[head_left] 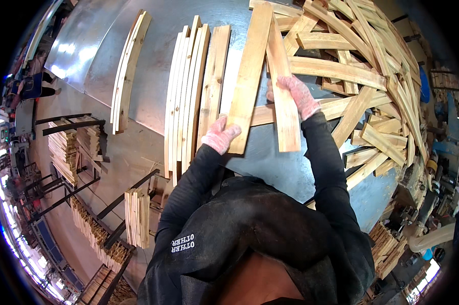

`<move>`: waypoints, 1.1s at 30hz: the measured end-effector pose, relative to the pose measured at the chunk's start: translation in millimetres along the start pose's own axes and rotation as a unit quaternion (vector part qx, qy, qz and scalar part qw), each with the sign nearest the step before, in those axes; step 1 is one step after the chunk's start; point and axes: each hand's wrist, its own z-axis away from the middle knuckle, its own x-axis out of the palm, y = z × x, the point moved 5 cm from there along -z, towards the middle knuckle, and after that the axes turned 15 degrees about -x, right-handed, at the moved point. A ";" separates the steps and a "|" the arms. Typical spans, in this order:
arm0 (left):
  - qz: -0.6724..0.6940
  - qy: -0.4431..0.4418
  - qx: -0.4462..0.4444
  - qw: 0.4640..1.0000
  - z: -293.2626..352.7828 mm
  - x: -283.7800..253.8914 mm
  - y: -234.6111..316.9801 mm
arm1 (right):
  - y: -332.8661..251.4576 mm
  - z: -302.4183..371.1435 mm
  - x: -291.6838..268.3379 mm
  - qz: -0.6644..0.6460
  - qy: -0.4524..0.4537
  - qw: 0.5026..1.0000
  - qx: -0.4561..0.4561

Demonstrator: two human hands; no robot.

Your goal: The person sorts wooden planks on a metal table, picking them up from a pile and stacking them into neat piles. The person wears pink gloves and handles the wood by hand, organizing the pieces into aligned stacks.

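Two flat wooden boards stand out in front of me over a metal table (270, 175). My left hand (221, 135), in a pinkish-white work glove, grips the near end of one wooden board (251, 76), its thumb lying on the face. Farther right, my right hand (299, 95), gloved alike, is closed around the edge of a second wooden board (283, 96); some of its fingers are hidden behind the wood. The far parts of both boards meet or overlap. Just left of my left hand lies a knotty board (214, 76) beside a row of boards on edge (186, 96).
A large loose heap of boards (361, 61) covers the table's right side. A small bundle of boards (130, 71) lies at the far left. Stacked boards on black racks (62, 152) stand on the floor at left, and a person (33, 86) is beyond them.
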 end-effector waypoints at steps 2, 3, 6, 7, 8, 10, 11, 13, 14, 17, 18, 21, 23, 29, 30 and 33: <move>-0.117 0.071 -0.061 0.989 9.3 -0.1 5.3 | 4.0 17.5 19.6 0.155 0.080 0.985 0.004; -0.039 0.041 -0.051 0.997 15.0 12.5 11.3 | 21.1 17.1 21.3 0.422 0.021 0.906 -0.040; -0.189 0.159 0.027 0.969 -8.5 18.4 -27.6 | 48.8 50.0 83.7 0.790 -0.048 0.547 -0.272; -0.094 0.091 -0.027 0.991 -15.0 19.6 -27.4 | 34.3 36.6 80.6 0.728 -0.155 0.661 -0.098; 0.002 0.023 -0.079 0.997 -15.6 22.5 -23.6 | -7.4 22.8 89.7 0.688 -0.201 0.697 -0.017; 0.046 0.051 -0.066 0.996 -10.5 19.8 -22.7 | -54.7 6.0 21.9 0.808 -0.084 0.497 -0.305; 0.089 0.020 -0.060 0.994 -7.1 20.1 -16.2 | -86.4 -8.7 -2.4 0.908 -0.030 0.339 -0.244; 0.180 -0.065 -0.064 0.979 3.7 22.6 -2.5 | -135.1 -18.8 -62.0 0.939 -0.018 0.333 -0.087; 0.228 -0.111 -0.074 0.965 11.8 20.8 4.2 | -149.2 -18.3 -77.3 0.931 -0.023 0.362 0.024; 0.361 -0.226 -0.098 0.900 36.3 24.1 33.1 | -155.3 -19.6 -95.4 0.934 -0.070 0.351 0.021; 0.387 -0.251 -0.098 0.882 40.5 27.5 39.6 | -159.8 -19.5 -75.3 0.928 -0.050 0.368 0.022; 0.439 -0.285 -0.090 0.848 38.6 41.3 34.3 | -164.3 -18.4 -24.7 0.845 0.033 0.533 -0.007; 0.380 -0.227 -0.086 0.892 40.9 45.3 39.9 | -141.1 -20.0 11.7 0.769 -0.003 0.639 -0.021; 0.226 0.001 -0.029 0.974 -10.7 70.7 -7.7 | 26.0 -24.9 33.3 0.537 -0.125 0.832 -0.062; 0.329 -0.068 -0.156 0.929 -23.4 65.1 -24.1 | 31.9 -22.4 30.1 0.425 -0.121 0.895 -0.056; 0.430 -0.129 -0.177 0.876 25.8 65.2 10.7 | 24.2 4.5 45.4 0.028 -0.016 0.999 -0.011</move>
